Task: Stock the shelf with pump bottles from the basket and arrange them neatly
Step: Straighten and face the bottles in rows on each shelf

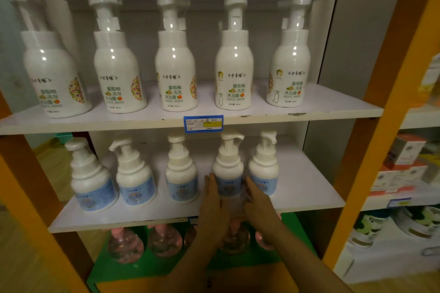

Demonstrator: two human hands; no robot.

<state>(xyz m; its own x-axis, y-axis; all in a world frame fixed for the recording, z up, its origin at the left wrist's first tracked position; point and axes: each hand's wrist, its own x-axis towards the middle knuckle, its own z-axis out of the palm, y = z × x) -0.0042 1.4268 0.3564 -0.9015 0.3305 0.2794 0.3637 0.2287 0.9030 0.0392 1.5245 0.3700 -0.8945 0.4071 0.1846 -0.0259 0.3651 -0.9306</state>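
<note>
Several white pump bottles with blue labels stand in a row on the middle shelf (309, 188). The fourth one from the left (228, 166) sits between my hands. My left hand (213, 202) touches its left side with straight fingers. My right hand (256, 200) touches its right side, fingers stretched forward, close to the fifth bottle (264, 166). Both forearms reach in from the bottom of the frame. The basket is not in view.
The upper shelf (333, 108) carries several taller white pump bottles with green and orange labels. A blue price tag (203, 123) hangs on its front edge. Clear bottles with pink pumps (164, 240) stand on a green shelf (114, 271) below. Orange uprights (381, 112) frame the unit; boxes fill shelves at right.
</note>
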